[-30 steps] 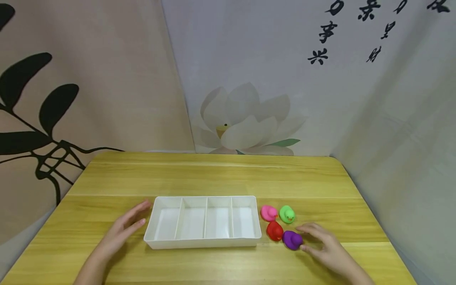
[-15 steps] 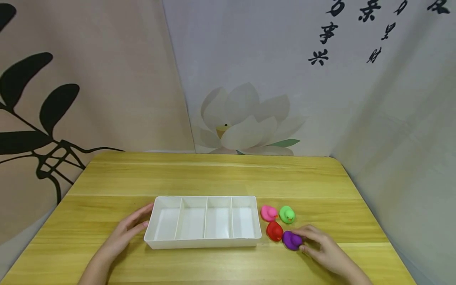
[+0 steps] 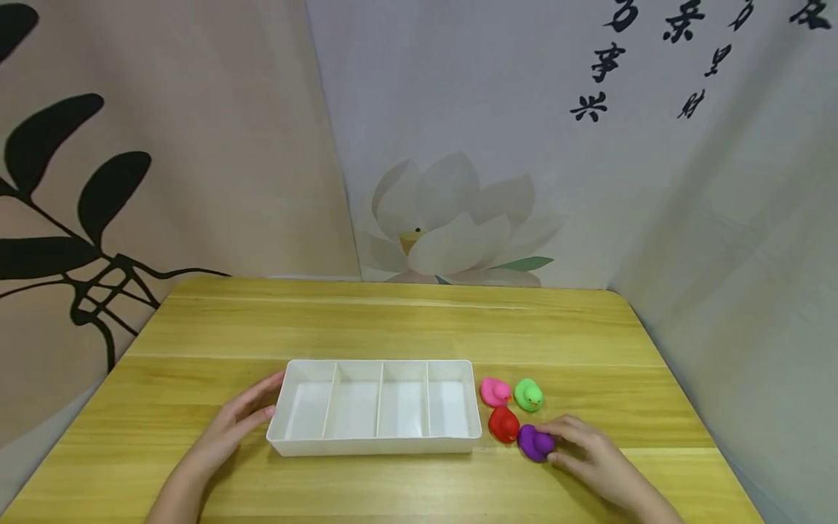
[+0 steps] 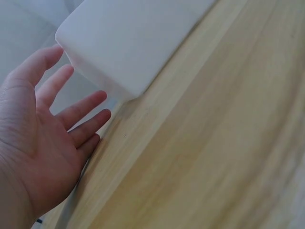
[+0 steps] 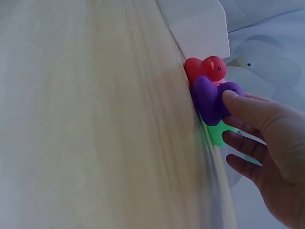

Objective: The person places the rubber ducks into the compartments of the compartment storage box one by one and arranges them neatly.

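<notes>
A white tray [image 3: 373,445] with several compartments lies on the table, nothing in it. At its left end my left hand [image 3: 229,426] touches the wall with fingertips, fingers extended; the left wrist view shows the thumb [image 4: 40,64] at the tray corner. Right of the tray, my right hand [image 3: 592,455] pinches a purple rubber duck [image 3: 535,443] between thumb and forefinger, the duck still at table level. The right wrist view shows the thumb on the purple duck [image 5: 209,101]'s head. Beside it sit a red duck [image 3: 503,424], a pink duck [image 3: 494,391] and a green duck [image 3: 528,394].
The wooden table [image 3: 393,320] extends behind and in front of the tray. Cloth hangings with a printed lotus [image 3: 458,218], a dark plant print [image 3: 111,196] and black characters stand behind and beside it.
My left hand has moved right, from near the tray's left end to touching it. My right fingers have come together on the purple duck. The tray and other ducks stay in place.
</notes>
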Available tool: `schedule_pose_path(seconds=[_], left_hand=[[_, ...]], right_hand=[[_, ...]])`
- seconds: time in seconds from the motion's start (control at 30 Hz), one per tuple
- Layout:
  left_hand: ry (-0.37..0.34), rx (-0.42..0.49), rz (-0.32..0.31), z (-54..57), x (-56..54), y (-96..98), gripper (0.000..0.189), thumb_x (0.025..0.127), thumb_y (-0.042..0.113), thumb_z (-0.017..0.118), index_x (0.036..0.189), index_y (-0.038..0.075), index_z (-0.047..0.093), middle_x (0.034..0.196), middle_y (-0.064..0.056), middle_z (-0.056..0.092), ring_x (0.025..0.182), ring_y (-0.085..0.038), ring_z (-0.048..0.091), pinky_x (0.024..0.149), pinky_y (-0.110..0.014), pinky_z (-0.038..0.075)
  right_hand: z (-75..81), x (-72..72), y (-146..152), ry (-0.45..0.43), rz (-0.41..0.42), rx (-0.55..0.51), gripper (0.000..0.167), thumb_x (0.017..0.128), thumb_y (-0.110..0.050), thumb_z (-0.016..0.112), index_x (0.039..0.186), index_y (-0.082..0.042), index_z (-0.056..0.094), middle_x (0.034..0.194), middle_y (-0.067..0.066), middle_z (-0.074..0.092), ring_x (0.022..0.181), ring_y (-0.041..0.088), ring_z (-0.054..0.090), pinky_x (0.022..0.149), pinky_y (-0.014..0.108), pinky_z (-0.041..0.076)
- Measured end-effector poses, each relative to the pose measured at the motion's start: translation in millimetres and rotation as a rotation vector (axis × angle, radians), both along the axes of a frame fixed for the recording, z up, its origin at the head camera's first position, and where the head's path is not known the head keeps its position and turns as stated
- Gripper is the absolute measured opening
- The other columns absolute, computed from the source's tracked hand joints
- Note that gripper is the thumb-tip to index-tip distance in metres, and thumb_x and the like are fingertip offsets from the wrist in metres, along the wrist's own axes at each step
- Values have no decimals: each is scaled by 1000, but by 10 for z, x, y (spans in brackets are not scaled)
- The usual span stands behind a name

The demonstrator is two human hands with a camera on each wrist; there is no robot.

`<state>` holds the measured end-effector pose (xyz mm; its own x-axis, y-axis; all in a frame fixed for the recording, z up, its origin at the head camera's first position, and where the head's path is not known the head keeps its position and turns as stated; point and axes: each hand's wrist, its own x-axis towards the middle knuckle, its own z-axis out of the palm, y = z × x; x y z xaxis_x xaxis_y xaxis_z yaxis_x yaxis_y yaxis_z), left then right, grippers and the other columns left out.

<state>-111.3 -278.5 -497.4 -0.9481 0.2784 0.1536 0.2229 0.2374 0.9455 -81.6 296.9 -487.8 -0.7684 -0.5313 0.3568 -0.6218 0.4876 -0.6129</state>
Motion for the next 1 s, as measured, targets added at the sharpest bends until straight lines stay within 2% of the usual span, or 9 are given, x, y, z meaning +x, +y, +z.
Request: schedule_pose_path(seconds=[0.2, 0.27, 0.4, 0.57, 0.73, 1.0], left_hand=[[-16, -2, -7, -3, -4, -7, 49, 99, 4, 49, 146, 4, 37, 146, -26, 36, 127, -2, 40, 94, -15, 35], [-16, 0, -8, -5, -4, -11, 49, 99, 3, 49, 147, 4, 37, 146, -26, 36, 126, -2, 40, 94, -15, 35], [-7, 4, -15, -18, -11, -17, 50, 98, 2, 49, 147, 4, 37, 145, -26, 37, 127, -3, 40, 94, -15, 35], [-3, 6, -17, -25, -12, -21, 50, 98, 2, 49, 147, 4, 37, 145, -26, 38, 127, -5, 41, 95, -16, 35], [-16, 0, -8, -11, -4, -19, 50, 99, 3, 49, 147, 5, 37, 145, -25, 38, 125, -3, 41, 93, -15, 36], [5, -3, -9, -19, -6, -9, 50, 98, 2, 50, 147, 6, 38, 144, -20, 42, 125, -2, 42, 93, -17, 37]], right_hand=[[152, 69, -37, -106, -97, 80, 38, 87, -18, 72, 124, -18, 64, 114, -12, 60, 103, 9, 58, 84, 29, 51], [215, 70, -59, -103, -109, 78, 39, 86, -19, 72, 124, -18, 64, 113, -12, 60, 101, 9, 59, 83, 30, 52], [314, 32, -105, 7, -68, 51, 42, 79, -8, 77, 120, -12, 66, 107, -8, 63, 92, 9, 59, 75, 31, 53], [382, -36, -141, 140, -12, 18, 49, 69, 3, 81, 115, -6, 67, 101, -3, 65, 84, 10, 57, 68, 24, 51], [520, -85, -193, 189, 20, 2, 50, 67, 4, 82, 114, -4, 67, 99, -1, 66, 83, 12, 56, 70, 17, 47], [808, -148, -313, 186, -4, 12, 47, 70, -1, 83, 114, -11, 68, 98, -7, 65, 83, 7, 55, 67, 19, 47]])
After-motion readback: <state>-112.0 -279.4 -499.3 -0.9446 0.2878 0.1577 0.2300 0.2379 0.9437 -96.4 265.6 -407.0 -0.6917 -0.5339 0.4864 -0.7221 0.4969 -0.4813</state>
